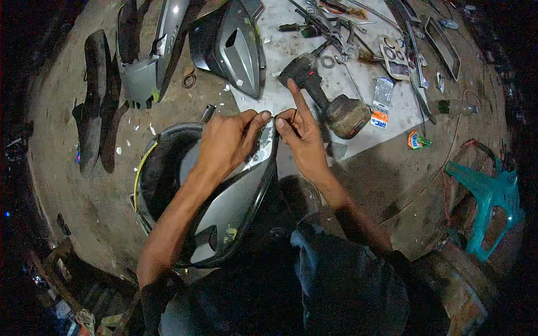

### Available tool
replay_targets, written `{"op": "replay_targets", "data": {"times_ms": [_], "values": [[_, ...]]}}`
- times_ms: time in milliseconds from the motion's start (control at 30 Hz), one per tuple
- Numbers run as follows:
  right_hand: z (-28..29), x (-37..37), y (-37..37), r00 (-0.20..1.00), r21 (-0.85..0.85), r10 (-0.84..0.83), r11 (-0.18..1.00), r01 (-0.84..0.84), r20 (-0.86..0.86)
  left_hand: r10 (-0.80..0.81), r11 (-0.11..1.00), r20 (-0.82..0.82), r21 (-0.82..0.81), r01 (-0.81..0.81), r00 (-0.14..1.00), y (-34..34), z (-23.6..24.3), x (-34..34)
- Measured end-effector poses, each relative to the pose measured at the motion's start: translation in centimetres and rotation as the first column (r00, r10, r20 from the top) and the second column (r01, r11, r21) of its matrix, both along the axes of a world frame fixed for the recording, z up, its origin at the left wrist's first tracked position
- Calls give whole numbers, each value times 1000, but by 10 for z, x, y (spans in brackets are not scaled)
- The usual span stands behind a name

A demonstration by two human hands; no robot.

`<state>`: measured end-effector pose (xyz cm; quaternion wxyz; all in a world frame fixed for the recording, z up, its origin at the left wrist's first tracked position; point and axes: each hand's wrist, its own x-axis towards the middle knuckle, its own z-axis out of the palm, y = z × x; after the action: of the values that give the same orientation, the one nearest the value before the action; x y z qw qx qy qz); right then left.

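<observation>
1. black open shell [154, 179]: dark inside.
2. silver fairing panel [227, 207]: along shell's right side.
3. left hand [224, 140]: fingers pinched at panel tip, held item unclear.
4. right hand [305, 137]: thumb-finger pinch beside it, forefinger extended; cannot tell what's gripped.
5. clear packet [383, 95]: orange-labelled, contents unclear.

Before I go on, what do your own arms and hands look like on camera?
The left hand and right hand are both bare: no gloves, watch or bracelet show. The forearms are bare too, up to dark, nearly black sleeves that end around the elbows. Any markings on the sleeves are lost in the dark.
</observation>
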<state>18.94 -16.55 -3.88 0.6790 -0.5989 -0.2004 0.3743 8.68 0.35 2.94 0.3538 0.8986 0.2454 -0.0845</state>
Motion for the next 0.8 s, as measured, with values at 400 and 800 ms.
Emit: {"op": "replay_targets", "data": {"times_ms": [400, 800], "values": [[3, 1, 0, 1000, 30, -7, 1000, 7, -5, -106, 992, 58, -61, 109, 993, 2, -3, -2], [3, 3, 0, 1000, 48, 22, 999, -21, -15, -148, 980, 145, -113, 165, 978, 11, -7, -3]]}}
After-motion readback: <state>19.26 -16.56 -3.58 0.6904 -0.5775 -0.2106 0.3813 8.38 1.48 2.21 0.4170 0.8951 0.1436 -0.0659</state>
